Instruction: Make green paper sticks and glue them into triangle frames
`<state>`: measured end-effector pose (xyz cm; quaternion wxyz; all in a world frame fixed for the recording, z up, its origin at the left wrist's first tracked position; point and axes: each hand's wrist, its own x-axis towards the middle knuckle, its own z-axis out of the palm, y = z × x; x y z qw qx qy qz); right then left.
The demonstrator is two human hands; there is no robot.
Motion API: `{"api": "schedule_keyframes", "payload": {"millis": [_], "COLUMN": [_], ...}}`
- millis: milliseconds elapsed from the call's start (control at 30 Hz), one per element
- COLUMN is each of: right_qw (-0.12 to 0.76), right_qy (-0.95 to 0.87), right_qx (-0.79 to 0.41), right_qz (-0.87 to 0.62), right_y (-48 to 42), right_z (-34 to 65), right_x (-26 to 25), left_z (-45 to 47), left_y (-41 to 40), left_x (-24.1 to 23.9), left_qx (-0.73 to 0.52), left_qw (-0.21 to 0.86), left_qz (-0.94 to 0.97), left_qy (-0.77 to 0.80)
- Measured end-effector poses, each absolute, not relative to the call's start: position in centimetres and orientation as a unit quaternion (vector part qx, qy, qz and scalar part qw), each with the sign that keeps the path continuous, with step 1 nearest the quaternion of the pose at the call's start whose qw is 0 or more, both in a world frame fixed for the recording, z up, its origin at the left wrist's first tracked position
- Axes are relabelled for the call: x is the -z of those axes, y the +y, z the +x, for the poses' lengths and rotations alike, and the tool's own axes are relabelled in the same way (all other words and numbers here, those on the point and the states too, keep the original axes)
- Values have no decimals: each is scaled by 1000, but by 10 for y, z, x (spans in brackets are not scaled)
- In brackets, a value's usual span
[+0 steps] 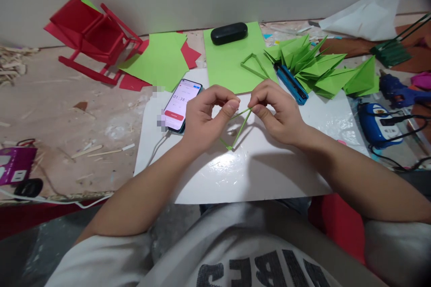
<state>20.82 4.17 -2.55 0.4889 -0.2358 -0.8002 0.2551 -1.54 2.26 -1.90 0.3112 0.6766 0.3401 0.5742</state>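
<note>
Two bare hands over a white board (215, 184) on the worktop (101, 121), with one bent green paper strip (240, 130) between them. The strip's visible long side runs from the right fingertips towards the wearer's body, slanting to the left, and ends in a folded corner just above or on the board; its far-left part lies behind the left hand (208, 115). The right hand (278, 111) is nearer the strip's upper corner, its grip closed thumb to forefinger on that corner. The left grip has its fingertips drawn close together beside it; how firmly they meet, and whether on paper, cannot be told. Counted around them: one phone (177, 106) near the left hand; one black case (229, 33) resting on one green sheet (222, 65); one further green strip loop (254, 71); one blue stapler-like tool (291, 83); one red paper chair (92, 31); and one cluster of folded green pieces (330, 71), overlapping too much to count individually.
</note>
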Motion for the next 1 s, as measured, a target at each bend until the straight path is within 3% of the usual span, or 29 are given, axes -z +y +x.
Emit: {"api": "schedule_keyframes", "payload": {"millis": [1000], "right_qw": [484], "right_qy": [-808], "right_qx": [-242], "right_qz": [-232], "right_y": [40], "right_z": [207], "right_x": [25], "left_z": [-14], "left_y": [17], "left_x": [13], "left_qx": [-534], "left_qw": [319], "left_qz": [675], "left_qy": [396]}}
